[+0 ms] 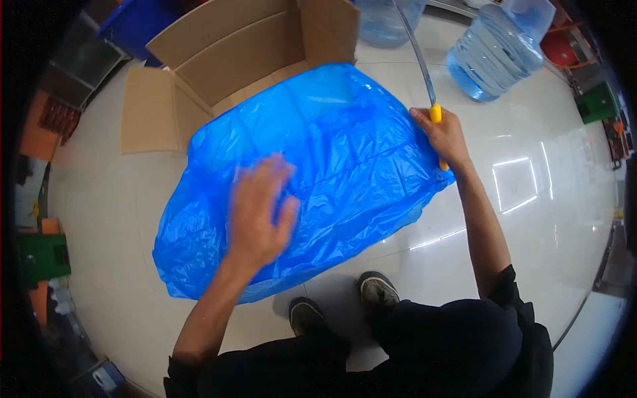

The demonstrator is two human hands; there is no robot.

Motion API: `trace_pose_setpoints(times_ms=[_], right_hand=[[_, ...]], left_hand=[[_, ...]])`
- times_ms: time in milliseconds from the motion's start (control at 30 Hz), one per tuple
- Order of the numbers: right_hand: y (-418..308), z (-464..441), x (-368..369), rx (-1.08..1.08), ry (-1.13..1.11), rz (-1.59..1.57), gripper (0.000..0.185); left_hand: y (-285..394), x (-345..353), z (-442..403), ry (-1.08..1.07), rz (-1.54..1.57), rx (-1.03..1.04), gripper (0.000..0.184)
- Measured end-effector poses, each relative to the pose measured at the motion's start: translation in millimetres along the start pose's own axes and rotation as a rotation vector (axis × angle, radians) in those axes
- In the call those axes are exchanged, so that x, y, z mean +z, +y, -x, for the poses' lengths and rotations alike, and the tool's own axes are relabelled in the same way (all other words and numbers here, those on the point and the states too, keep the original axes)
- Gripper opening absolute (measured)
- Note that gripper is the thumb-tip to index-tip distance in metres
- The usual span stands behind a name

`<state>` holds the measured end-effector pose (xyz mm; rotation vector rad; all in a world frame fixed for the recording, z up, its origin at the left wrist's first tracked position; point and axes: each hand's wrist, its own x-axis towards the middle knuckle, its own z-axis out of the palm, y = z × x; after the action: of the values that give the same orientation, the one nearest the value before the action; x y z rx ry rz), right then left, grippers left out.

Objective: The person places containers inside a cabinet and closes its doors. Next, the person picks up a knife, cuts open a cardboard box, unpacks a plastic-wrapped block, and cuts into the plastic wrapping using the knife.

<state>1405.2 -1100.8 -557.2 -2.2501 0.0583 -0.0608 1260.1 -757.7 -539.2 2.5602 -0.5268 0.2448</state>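
A large blue plastic bag is spread out in front of me, wrinkled and partly see-through. My left hand is over its left half, thumb apart from the stretched fingers, and blurred; whether it touches the plastic I cannot tell. At the bag's right edge my right hand is wrapped round the yellow handle of a long, thin-bladed knife. The blade points up and away from me. Behind the bag stands an open cardboard box, its lower front hidden by the plastic.
Clear plastic water jugs stand on the glossy tiled floor at the far right and behind the box. A dark blue tub is at the back left. Green bins line both sides. My shoes are just below the bag.
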Motion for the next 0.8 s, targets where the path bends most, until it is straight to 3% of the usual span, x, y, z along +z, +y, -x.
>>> trace_pose_setpoints(times_ms=[67,167,233,267,300,400,533,600,800], right_hand=[[-2.8,12.5,15.0,0.185,-0.084,0.017,0.048],[34.3,10.9,40.4,0.158,0.002,-0.155,0.047],[49.4,2.3,41.1,0.140,0.081,-0.169,0.048],[44.8,0.5,36.9,0.118,0.096,-0.139,0.049],[48.2,-0.2,37.1,0.137,0.111,-0.147,0.048],[61.4,-2.3,57.7,0.141,0.134,-0.044,0.048],[95.8,-12.3,97.7,0.020,0.202,-0.018,0.047],[97.8,-14.4,103.8,0.070,0.254,-0.080,0.047],[81.9,-1.4,93.9,0.141,0.234,-0.065,0.047]], left_hand=[[-20.7,-20.7,13.2,0.190,-0.430,-0.282,0.059],[-45.4,0.7,60.3,0.091,-0.642,-0.599,0.063],[-44.6,24.8,77.4,0.294,-0.154,-0.636,0.066],[-45.6,32.7,83.6,0.399,0.092,-0.644,0.067],[-50.3,35.8,84.6,0.422,0.130,-0.629,0.075],[-83.3,35.7,106.3,0.428,0.105,-0.400,0.080],[-114.5,67.2,115.5,0.527,0.135,-0.285,0.097],[-117.1,71.9,112.0,0.530,0.136,-0.270,0.105],[-108.2,50.5,122.8,0.398,-0.222,-0.229,0.105]])
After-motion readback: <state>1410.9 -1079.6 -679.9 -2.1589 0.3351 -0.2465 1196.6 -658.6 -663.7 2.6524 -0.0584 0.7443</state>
